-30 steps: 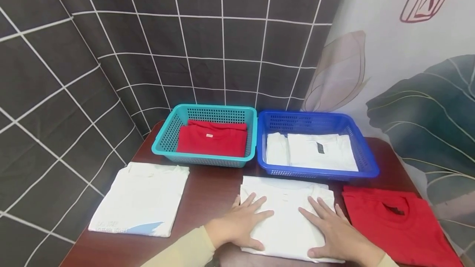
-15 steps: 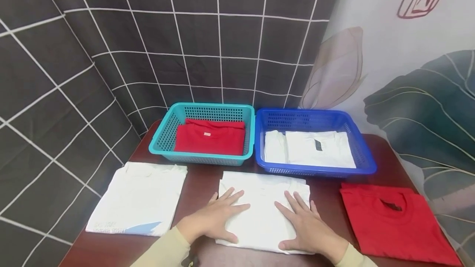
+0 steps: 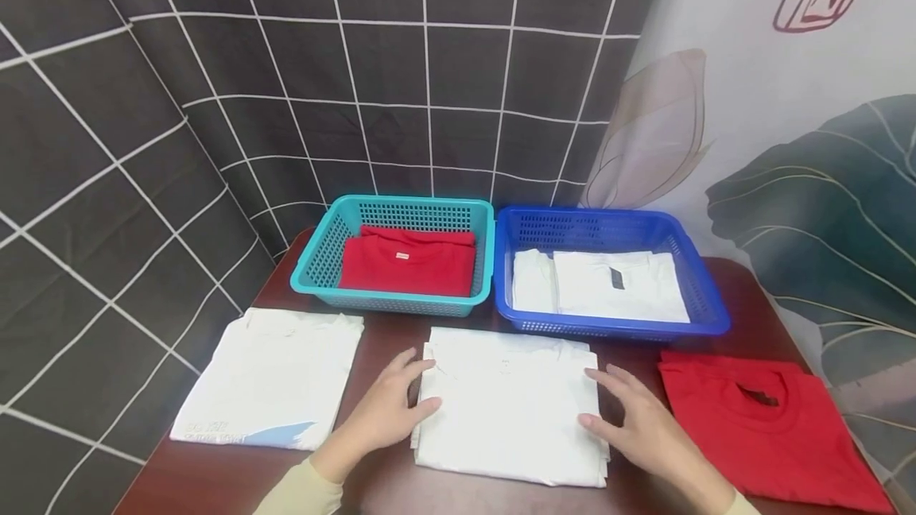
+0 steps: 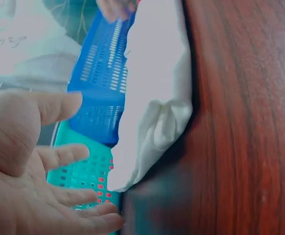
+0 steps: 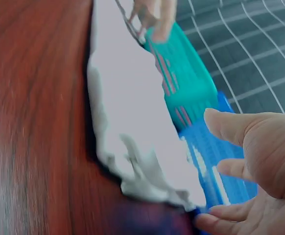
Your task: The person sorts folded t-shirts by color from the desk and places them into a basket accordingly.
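A folded white T-shirt (image 3: 511,412) lies flat at the middle of the table, its collar toward the baskets. At its left edge is my left hand (image 3: 390,404), fingers spread and relaxed, the thumb over the border of the cloth. My right hand (image 3: 637,420) is at the opposite edge with thumb and fingers apart. Both wrist views show the shirt's folded side, and the left palm (image 4: 15,161) and right palm (image 5: 274,161) face it without gripping.
Behind stand a teal basket (image 3: 390,307) holding red folded shirts and a blue basket (image 3: 608,327) holding white ones. Another white T-shirt (image 3: 272,380) with a blue print lies left, a red T-shirt (image 3: 773,435) right. A dark checked curtain (image 3: 465,70) hangs behind the table.
The white T-shirt shifted left across the table with both hands flat on it. Since then the hands have lifted off its top and moved outward to its two side edges.
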`<action>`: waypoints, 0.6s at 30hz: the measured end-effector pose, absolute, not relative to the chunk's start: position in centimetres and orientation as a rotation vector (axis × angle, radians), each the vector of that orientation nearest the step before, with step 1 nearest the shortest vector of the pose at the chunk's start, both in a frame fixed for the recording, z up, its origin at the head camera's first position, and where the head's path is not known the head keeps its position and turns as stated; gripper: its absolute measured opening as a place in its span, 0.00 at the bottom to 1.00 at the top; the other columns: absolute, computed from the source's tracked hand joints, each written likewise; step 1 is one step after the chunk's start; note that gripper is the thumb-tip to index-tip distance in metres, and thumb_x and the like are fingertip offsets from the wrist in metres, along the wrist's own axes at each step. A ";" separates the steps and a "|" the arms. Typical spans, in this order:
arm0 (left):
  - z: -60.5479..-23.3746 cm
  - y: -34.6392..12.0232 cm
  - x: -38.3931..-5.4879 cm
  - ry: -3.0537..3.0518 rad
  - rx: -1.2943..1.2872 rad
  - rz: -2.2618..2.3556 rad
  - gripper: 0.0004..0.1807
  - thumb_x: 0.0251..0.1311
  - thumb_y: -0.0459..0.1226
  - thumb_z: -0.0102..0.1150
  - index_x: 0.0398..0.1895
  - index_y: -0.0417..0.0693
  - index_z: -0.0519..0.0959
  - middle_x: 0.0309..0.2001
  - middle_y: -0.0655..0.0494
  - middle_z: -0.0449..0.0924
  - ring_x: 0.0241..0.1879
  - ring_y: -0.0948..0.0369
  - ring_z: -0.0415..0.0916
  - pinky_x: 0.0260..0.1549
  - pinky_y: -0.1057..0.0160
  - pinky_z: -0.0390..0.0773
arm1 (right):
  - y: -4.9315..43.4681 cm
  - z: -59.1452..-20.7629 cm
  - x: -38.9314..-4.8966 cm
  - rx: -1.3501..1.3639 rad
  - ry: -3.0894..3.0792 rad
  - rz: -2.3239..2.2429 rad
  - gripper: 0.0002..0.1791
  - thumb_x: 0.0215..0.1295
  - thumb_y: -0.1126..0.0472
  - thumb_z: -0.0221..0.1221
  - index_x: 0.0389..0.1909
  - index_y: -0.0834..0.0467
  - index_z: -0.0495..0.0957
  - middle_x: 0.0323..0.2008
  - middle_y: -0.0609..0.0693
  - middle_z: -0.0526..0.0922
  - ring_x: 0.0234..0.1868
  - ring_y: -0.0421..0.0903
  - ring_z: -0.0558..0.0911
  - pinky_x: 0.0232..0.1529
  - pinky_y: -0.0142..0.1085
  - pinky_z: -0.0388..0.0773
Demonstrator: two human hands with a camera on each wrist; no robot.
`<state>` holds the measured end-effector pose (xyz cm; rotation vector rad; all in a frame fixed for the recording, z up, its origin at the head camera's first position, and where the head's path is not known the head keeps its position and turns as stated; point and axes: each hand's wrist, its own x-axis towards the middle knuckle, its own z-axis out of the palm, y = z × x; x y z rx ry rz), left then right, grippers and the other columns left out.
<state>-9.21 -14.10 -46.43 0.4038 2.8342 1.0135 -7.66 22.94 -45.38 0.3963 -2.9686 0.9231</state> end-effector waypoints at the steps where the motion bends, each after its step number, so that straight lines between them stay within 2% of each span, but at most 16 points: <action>1: -46.4 -14.3 -9.2 2.809 0.353 1.060 0.31 0.58 0.51 0.63 0.63 0.48 0.73 0.67 0.39 0.63 0.65 0.44 0.63 0.58 0.42 0.68 | 23.4 -45.3 -7.7 0.346 -2.996 0.950 0.38 0.51 0.43 0.70 0.61 0.56 0.74 0.59 0.64 0.73 0.57 0.63 0.73 0.52 0.60 0.72; 5: -46.2 -14.6 -9.1 2.592 0.155 1.284 0.32 0.61 0.53 0.60 0.65 0.47 0.70 0.64 0.41 0.67 0.59 0.45 0.70 0.51 0.47 0.75 | 24.3 -45.3 -7.7 0.149 -3.105 1.222 0.38 0.54 0.44 0.68 0.64 0.57 0.71 0.57 0.59 0.76 0.49 0.52 0.80 0.46 0.45 0.79; 7: -46.1 -14.5 -9.1 2.433 0.073 1.438 0.33 0.62 0.53 0.59 0.66 0.46 0.68 0.65 0.41 0.66 0.58 0.46 0.70 0.49 0.48 0.76 | 24.3 -45.6 -7.8 0.061 -3.088 1.467 0.38 0.56 0.47 0.68 0.65 0.59 0.68 0.59 0.62 0.74 0.47 0.51 0.81 0.42 0.40 0.80; 11: -46.1 -14.0 -9.3 2.134 -0.050 1.688 0.36 0.63 0.51 0.58 0.69 0.42 0.64 0.68 0.35 0.58 0.62 0.43 0.65 0.52 0.45 0.74 | 23.7 -46.2 -8.2 -0.117 -2.905 2.017 0.39 0.60 0.55 0.66 0.69 0.62 0.61 0.61 0.68 0.67 0.46 0.54 0.80 0.38 0.44 0.82; 14: -46.3 -13.6 -9.6 1.984 -0.132 1.801 0.36 0.64 0.49 0.58 0.70 0.41 0.62 0.69 0.32 0.52 0.63 0.41 0.63 0.53 0.41 0.72 | 23.2 -46.7 -8.8 -0.187 -2.771 2.305 0.41 0.62 0.56 0.64 0.72 0.61 0.55 0.60 0.68 0.63 0.45 0.54 0.79 0.38 0.49 0.82; 18: -46.8 -13.2 -10.1 1.869 -0.169 1.891 0.36 0.64 0.47 0.59 0.71 0.43 0.60 0.69 0.33 0.53 0.60 0.44 0.65 0.55 0.41 0.69 | 22.8 -47.0 -9.6 -0.146 -2.673 2.543 0.40 0.66 0.56 0.60 0.74 0.59 0.51 0.59 0.67 0.62 0.46 0.54 0.79 0.42 0.51 0.81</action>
